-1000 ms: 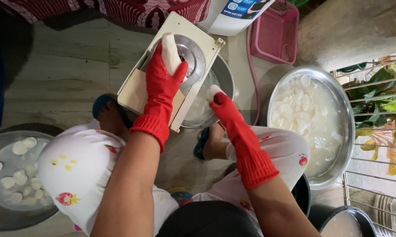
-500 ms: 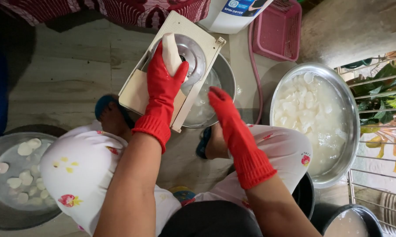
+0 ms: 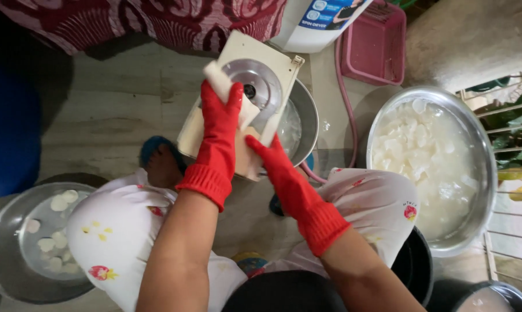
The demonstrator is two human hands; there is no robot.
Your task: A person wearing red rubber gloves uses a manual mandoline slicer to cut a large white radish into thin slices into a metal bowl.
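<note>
The white peeled tuber piece lies pressed against the round steel blade disc of a cream-coloured slicer board. The left hand, in a red rubber glove, holds the piece from below, its fingers wrapped around it. The slicer board rests tilted over a steel bowl on the floor. The right hand, also in a red glove, grips the near lower edge of the slicer board; its fingers are closed on that edge, thumb pointing up.

To the right, well apart from the slicer, a large steel basin holds white slices in cloudy water. To the left, near the person's knee, a second steel basin holds several round white pieces. A pink hose runs across the floor between the bowl and the large basin. A pink plastic basket stands behind the hose, beside a white appliance.
</note>
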